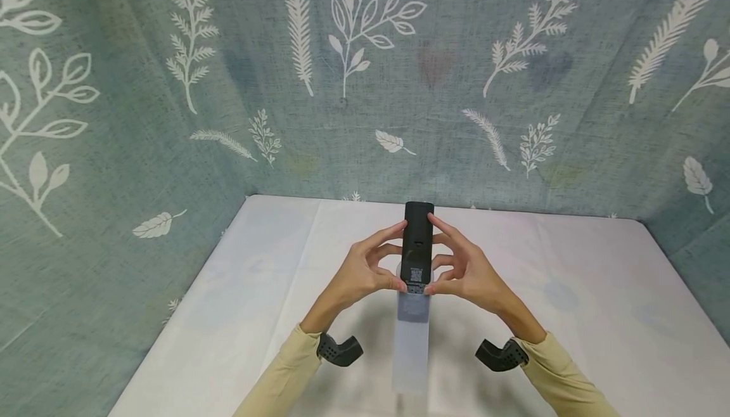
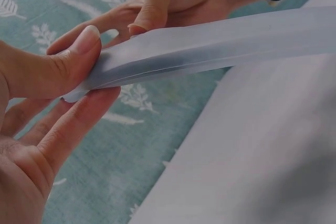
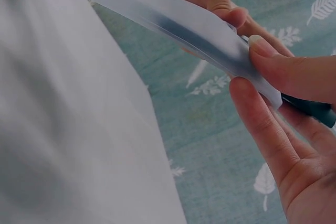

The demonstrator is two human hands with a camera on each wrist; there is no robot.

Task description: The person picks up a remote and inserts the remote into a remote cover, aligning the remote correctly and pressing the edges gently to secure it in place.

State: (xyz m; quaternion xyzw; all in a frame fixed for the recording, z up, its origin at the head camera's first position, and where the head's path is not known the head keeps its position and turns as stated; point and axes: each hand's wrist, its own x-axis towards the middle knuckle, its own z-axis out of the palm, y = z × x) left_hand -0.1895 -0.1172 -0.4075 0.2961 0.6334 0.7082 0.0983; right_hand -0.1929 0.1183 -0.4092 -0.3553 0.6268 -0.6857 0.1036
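A black remote control [image 1: 419, 230], its back with a printed label facing the head camera, is held upright over the table. Its lower end sits inside a long translucent sleeve [image 1: 410, 357], which hangs down toward me. My left hand [image 1: 367, 265] grips the left edge, thumb low by the sleeve's mouth and fingers spread higher up. Opposite it, my right hand [image 1: 464, 268] pinches the right edge the same way. In the left wrist view the thumb presses the sleeve [image 2: 220, 40] near its end. The right wrist view shows the remote's dark end [image 3: 310, 109] sticking out past the sleeve.
The table has a white cloth [image 1: 256, 277]. Behind and beside it hangs a green-grey curtain [image 1: 319, 132] with white leaf prints. Black wrist cameras [image 1: 342, 350] sit on both wrists, below the hands.
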